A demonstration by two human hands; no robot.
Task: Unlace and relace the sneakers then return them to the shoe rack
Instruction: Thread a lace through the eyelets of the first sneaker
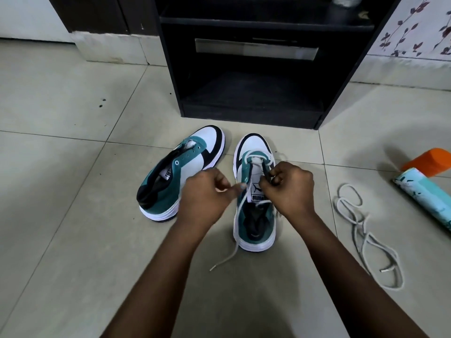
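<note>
both hands (207,189) (288,189), fingers (264,185) pinching lace (240,203)

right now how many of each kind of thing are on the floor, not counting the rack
sneakers: 2, left one unlaced, right one partly laced
laces: 2, one loose on the tiles, one in the right sneaker
cans: 1, pale blue with an orange cap, lying down
total: 5

Soft, even indoor light, faint shadows on the floor tiles (73,167), slight motion blur, wide-angle bending at edges.
</note>
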